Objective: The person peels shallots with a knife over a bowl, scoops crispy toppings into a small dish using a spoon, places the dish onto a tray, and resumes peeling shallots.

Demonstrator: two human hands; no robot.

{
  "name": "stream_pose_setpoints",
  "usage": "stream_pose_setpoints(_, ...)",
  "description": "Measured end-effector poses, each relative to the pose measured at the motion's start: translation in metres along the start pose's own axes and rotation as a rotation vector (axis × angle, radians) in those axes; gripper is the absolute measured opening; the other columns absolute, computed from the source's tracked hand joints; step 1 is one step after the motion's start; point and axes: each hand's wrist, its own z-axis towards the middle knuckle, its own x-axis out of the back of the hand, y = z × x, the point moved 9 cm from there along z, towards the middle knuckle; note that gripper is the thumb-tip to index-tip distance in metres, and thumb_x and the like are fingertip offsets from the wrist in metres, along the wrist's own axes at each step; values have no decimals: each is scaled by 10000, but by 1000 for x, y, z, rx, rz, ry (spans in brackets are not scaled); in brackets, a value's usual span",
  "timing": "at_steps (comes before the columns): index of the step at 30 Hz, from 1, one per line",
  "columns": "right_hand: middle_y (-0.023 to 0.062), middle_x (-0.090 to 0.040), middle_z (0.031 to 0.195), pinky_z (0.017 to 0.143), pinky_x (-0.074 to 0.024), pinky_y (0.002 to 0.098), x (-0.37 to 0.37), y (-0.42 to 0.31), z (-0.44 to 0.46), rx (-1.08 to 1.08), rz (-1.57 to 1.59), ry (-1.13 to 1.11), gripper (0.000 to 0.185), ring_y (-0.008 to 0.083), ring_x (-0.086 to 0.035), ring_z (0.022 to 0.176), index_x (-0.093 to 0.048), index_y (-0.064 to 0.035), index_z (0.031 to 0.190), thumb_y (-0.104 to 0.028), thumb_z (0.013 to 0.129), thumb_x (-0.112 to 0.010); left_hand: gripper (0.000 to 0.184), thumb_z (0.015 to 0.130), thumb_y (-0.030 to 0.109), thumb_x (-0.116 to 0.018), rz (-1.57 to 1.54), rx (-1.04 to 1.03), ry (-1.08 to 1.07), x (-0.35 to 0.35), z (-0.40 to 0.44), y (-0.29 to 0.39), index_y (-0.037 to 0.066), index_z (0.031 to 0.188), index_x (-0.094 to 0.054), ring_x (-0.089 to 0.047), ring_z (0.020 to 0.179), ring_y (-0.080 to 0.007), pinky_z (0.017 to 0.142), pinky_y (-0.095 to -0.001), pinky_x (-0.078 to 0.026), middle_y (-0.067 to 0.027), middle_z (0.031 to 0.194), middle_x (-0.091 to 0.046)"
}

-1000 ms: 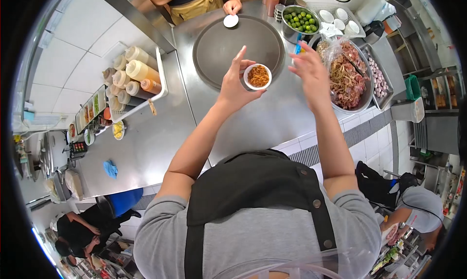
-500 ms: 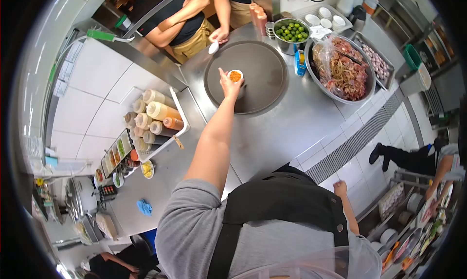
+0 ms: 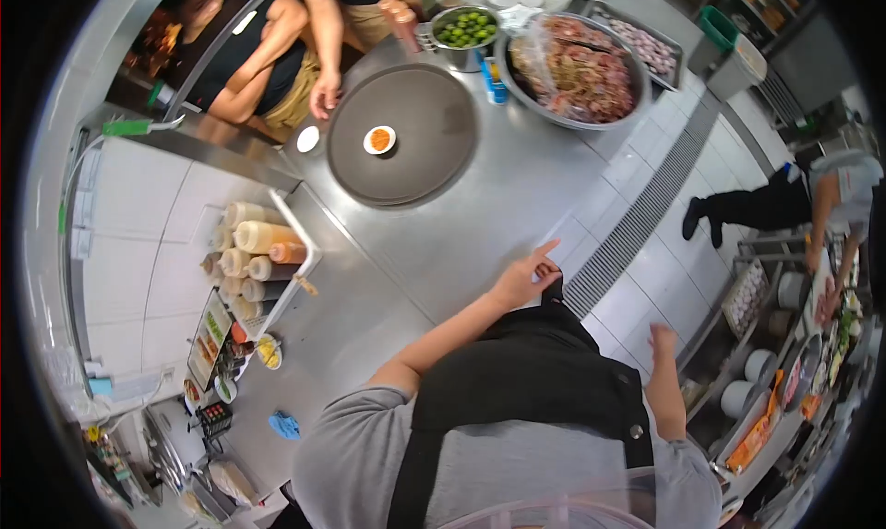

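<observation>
A small white cup of orange, shredded-looking food (image 3: pixel 379 140) stands on the round dark brown tray (image 3: pixel 434 174). My left hand (image 3: pixel 526 278) is in front of my apron at the counter's near edge, well apart from the cup. Its index finger points out, the other fingers are bent, and nothing shows in it. Beside my body on the right, over the floor, hangs my right hand (image 3: pixel 662 341); its fingers are too blurred to make out. Left of the tray, a white cup or lid (image 3: pixel 308 138) lies near a co-worker's hand (image 3: pixel 325 93).
A pot of green limes (image 3: pixel 465 30) and a large metal bowl of raw meat (image 3: pixel 586 77) stand right of the tray. Squeeze bottles fill a white bin (image 3: pixel 300 270) at left. A blue cloth (image 3: pixel 284 425) lies on the counter. Another person (image 3: pixel 766 206) works far right.
My left hand has let go of the cup of orange food on the tray and drawn back toward my body. The co-worker's hand has let go of the white piece. The view has shifted.
</observation>
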Motion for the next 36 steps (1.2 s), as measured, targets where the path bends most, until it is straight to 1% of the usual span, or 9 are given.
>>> stream_pose_setpoints(3,82,-662,762,578,-481,355,-11,-118,60,314,-89,40,232,182,-586,644,-679,-6,792,-222,795,-764,604,877,17,-701,171,-26,5,6,25,11,88,1436,-486,-651,765,-116,726,-263,-550,-43,909,-712)
stream_pose_setpoints(5,218,-692,900,723,-510,440,6,-207,79,563,-372,482,351,328,-657,794,-656,17,730,-295,785,-806,552,897,18,-672,359,-42,112,27,43,4,91,1417,-502,-651,752,-119,717,-263,-550,-47,909,-712)
stream_pose_setpoints(8,247,-670,1028,893,-479,498,-42,-315,77,1351,-610,688,273,394,-624,1005,-691,33,1024,-187,862,-708,526,898,81,-692,434,-74,282,59,62,11,119,1395,-522,-661,682,-181,646,-308,-552,-70,908,-722)
stream_pose_setpoints(10,252,-674,1020,878,-513,481,-87,-345,110,1461,-626,307,298,382,-643,987,-662,35,1151,-117,894,-660,507,903,84,-690,420,-58,367,58,83,18,100,1384,-530,-655,677,-175,632,-308,-545,-72,897,-718)
stream_pose_setpoints(16,159,-659,664,610,-520,446,-143,-423,16,591,-336,-553,167,365,-623,590,-696,41,881,-112,905,-632,499,879,-11,-665,309,28,630,-11,139,27,65,1357,-544,-660,791,-120,640,-248,-521,-60,922,-700)
stream_pose_setpoints(18,164,-613,594,573,-485,451,-166,-491,9,1105,-481,-364,295,391,-576,544,-652,37,759,-220,903,-673,512,862,-24,-675,283,-43,545,-58,172,35,70,1350,-552,-645,811,-112,635,-247,-525,-59,971,-687)
stream_pose_setpoints(24,214,-628,1134,922,-454,484,-264,-669,-110,1782,-359,-521,157,383,-565,1099,-635,-16,968,-155,915,-584,524,827,-61,-703,284,-119,630,-74,248,80,62,1319,-570,-626,851,-123,661,-251,-541,-60,1009,-664)
stream_pose_setpoints(30,230,-613,1138,982,-455,475,-379,-712,-68,1705,-721,-571,212,390,-566,1164,-628,-1,1055,-80,924,-481,395,820,-65,-701,280,36,904,25,270,59,20,1200,-636,-687,913,-164,697,-283,-569,-97,1031,-685)
stream_pose_setpoints(36,207,-607,1226,1011,-453,456,-389,-725,-86,1841,-821,-654,298,372,-568,1166,-619,-1,1092,-170,851,-665,195,810,-22,-706,405,277,851,87,285,39,-26,1005,-717,-739,817,-210,737,-304,-575,-138,878,-753)
